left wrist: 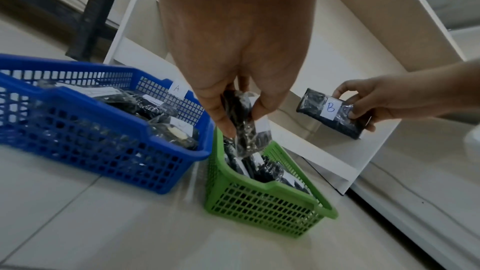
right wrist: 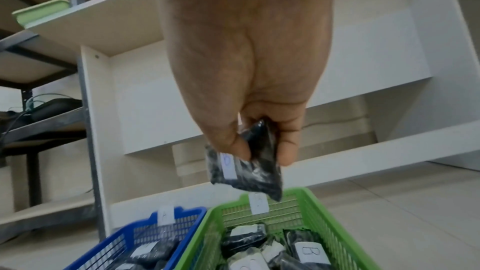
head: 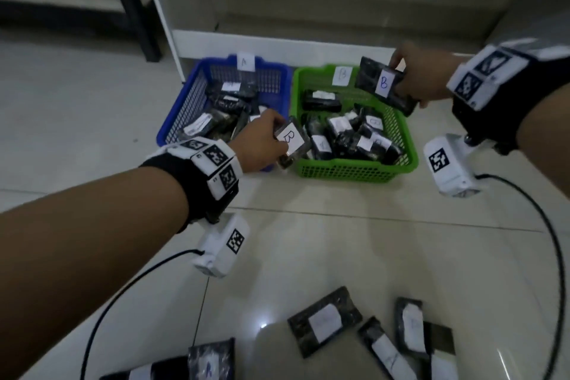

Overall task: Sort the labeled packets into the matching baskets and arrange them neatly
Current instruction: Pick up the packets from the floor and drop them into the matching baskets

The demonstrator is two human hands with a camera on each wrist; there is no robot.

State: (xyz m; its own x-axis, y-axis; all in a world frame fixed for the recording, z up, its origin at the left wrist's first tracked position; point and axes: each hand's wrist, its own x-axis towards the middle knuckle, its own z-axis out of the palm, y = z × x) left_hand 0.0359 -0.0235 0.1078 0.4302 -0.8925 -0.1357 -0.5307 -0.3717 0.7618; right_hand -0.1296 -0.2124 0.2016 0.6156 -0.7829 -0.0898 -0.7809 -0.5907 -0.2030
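Observation:
Two baskets stand side by side on the floor: a blue basket tagged A and a green basket tagged B, both holding several black packets. My left hand pinches a black packet labelled B over the green basket's left rim. That same packet hangs from my left thumb and fingers in the left wrist view. My right hand holds another B packet above the green basket's far right corner. In the right wrist view that packet hangs over the green basket.
Several loose black packets lie on the tiled floor near me. A white shelf unit stands right behind the baskets, with a dark table leg to its left. Black cables trail from both wrist cameras.

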